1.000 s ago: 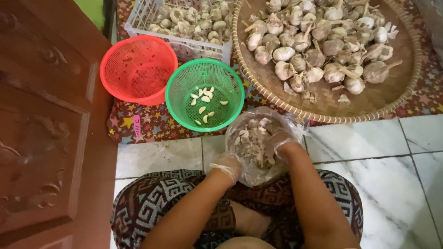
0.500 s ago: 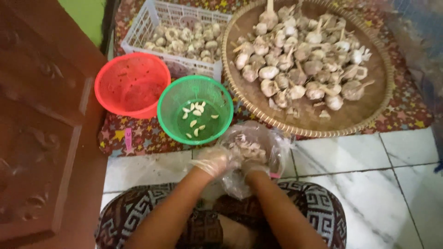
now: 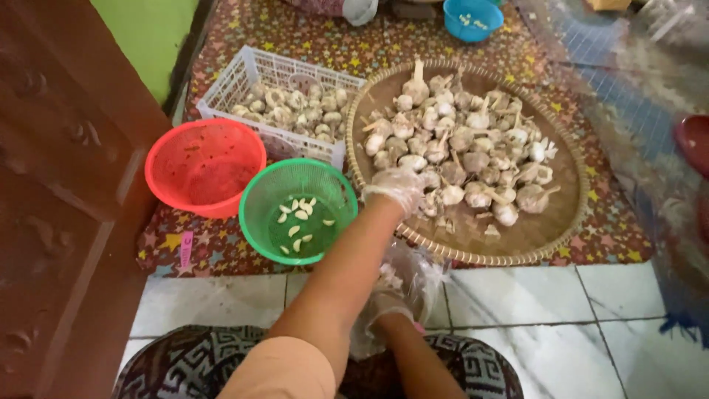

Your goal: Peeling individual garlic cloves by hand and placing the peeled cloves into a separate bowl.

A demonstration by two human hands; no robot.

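The left hand (image 3: pixel 399 188), gloved, reached over the woven tray's (image 3: pixel 543 240) near rim, fingers curled on a garlic bulb (image 3: pixel 430 177) — best taken whole from the pile's edge. The right hand (image 3: pixel 380 307) gripped a clear plastic bag (image 3: pixel 417 270) of skins above the tiled floor (image 3: pixel 517 295). Peeled cloves (image 3: pixel 299 218) lay in the green basket (image 3: pixel 258 199).

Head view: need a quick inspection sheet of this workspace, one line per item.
Surface: white tiled floor, star-patterned mat beyond.
Job's things: woven tray of garlic bulbs; clear plastic bag.
Clutter: green basket with peeled cloves, red basket, white crate, blue bowl.
Grippers: left hand, gloved, over the tray's near edge; right hand, gloved, at the bag.
Cables: nothing seen.
Surroundings: wooden door, green wall.
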